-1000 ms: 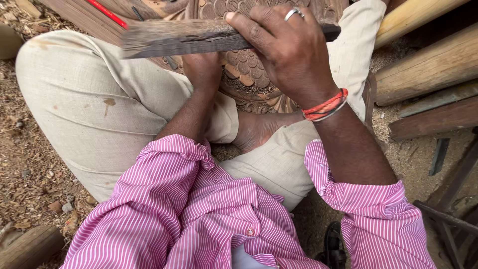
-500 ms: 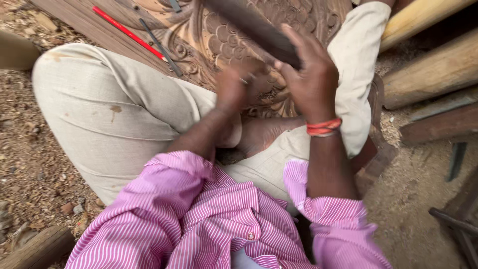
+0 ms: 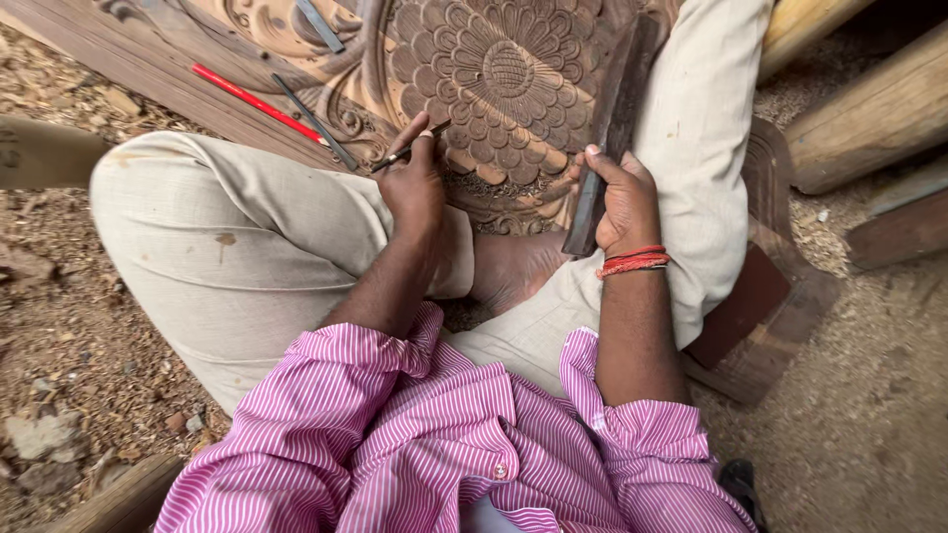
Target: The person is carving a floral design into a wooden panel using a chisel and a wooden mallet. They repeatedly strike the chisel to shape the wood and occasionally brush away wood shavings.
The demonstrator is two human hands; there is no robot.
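My left hand (image 3: 415, 183) grips a thin dark chisel (image 3: 407, 151), its tip resting on the carved wooden panel (image 3: 509, 74) near the big flower rosette. My right hand (image 3: 622, 197) is closed around the lower end of a long dark wooden mallet (image 3: 610, 128), which stands nearly upright over the panel's right side. A red thread band circles my right wrist. I sit cross-legged in beige trousers and a pink striped shirt, with the panel lying across my legs and my bare foot showing under it.
A red pencil (image 3: 252, 102) and two more metal chisels (image 3: 316, 123) lie on the panel's left part. Round timber logs (image 3: 869, 109) lie at the right. Wood chips and sawdust cover the ground (image 3: 59, 326); a dark wooden block (image 3: 770, 306) sits by my right knee.
The mallet was held level across the panel, then lowered to my right side and turned upright. My left hand has come into plain view with the chisel set on the carving.
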